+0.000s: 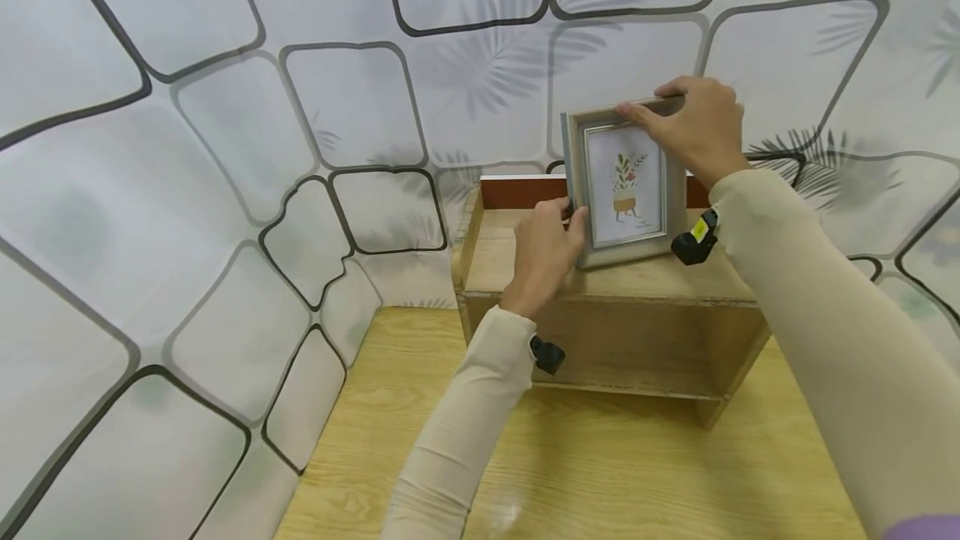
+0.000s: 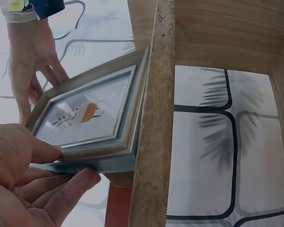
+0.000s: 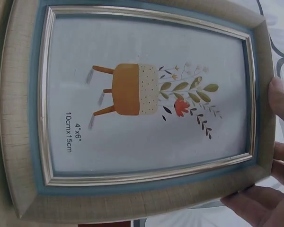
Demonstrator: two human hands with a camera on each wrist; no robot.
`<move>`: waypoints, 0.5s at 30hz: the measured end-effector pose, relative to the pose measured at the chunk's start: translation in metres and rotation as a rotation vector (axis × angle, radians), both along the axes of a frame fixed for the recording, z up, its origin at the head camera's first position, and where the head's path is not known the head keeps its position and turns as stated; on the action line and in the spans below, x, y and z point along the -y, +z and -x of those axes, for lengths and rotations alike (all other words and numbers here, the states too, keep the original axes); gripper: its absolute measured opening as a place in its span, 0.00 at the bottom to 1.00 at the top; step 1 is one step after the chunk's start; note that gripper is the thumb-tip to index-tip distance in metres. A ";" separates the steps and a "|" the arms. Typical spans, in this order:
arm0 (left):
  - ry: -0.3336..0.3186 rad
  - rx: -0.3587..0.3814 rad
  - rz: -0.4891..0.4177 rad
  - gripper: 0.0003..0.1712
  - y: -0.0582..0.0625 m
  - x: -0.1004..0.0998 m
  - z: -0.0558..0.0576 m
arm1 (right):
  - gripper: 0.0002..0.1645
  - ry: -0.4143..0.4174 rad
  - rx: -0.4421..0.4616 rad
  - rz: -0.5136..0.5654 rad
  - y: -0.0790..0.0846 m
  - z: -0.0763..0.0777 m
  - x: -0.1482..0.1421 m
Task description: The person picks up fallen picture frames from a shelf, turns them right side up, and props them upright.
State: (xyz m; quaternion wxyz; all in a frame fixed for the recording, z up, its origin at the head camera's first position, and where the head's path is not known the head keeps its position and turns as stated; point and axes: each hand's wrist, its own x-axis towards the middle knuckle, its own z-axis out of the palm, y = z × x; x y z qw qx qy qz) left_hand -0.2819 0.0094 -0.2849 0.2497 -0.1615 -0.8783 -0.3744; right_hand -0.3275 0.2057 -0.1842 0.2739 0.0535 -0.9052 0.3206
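A picture frame [image 1: 574, 182] with a beige border, a blue edge and a silvery inner rim stands on top of a small wooden shelf [image 1: 487, 273], leaning slightly back. Behind its glass is a print [image 3: 128, 90] of a potted plant marked 4"x6". My left hand [image 1: 546, 252] pinches the frame's left side low down, thumb in front and fingers behind, as the left wrist view shows. From above, my right hand [image 1: 705, 123] grips the top right corner, thumb on the top edge. The frame's bottom edge is right at the shelf top.
A red-brown strip [image 1: 521, 192] runs along the back of the shelf top. Below it is an open compartment [image 1: 630, 344]. The shelf stands on a yellow wood-grain surface [image 1: 420, 407], with patterned white walls [image 1: 202, 140] behind and to the left.
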 end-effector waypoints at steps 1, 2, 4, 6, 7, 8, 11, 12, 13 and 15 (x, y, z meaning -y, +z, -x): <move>0.003 0.005 0.002 0.19 0.000 -0.001 0.001 | 0.47 -0.013 -0.017 -0.003 -0.001 -0.001 0.000; 0.004 0.009 0.002 0.19 0.001 -0.001 0.001 | 0.47 -0.025 -0.033 -0.005 -0.001 -0.001 0.000; 0.008 0.012 0.001 0.19 0.001 -0.002 0.003 | 0.46 -0.050 -0.050 -0.004 -0.002 -0.003 0.001; 0.019 0.003 0.009 0.18 0.001 -0.003 0.004 | 0.46 -0.076 -0.054 -0.002 -0.002 -0.005 0.002; 0.023 -0.007 0.017 0.16 0.001 -0.003 0.005 | 0.46 -0.088 -0.055 0.000 -0.002 -0.006 0.003; 0.021 -0.012 0.022 0.15 0.001 -0.003 0.006 | 0.46 -0.101 -0.060 0.000 -0.003 -0.007 0.003; 0.020 -0.030 0.045 0.13 0.001 -0.004 0.008 | 0.47 -0.136 -0.082 -0.001 -0.004 -0.010 0.004; 0.018 -0.033 0.050 0.14 0.001 -0.005 0.009 | 0.47 -0.146 -0.092 -0.002 -0.005 -0.011 0.004; 0.015 -0.035 0.053 0.14 0.000 -0.005 0.010 | 0.47 -0.153 -0.105 -0.003 -0.006 -0.012 0.003; 0.014 -0.035 0.054 0.14 0.000 -0.006 0.011 | 0.47 -0.165 -0.128 -0.004 -0.007 -0.013 0.003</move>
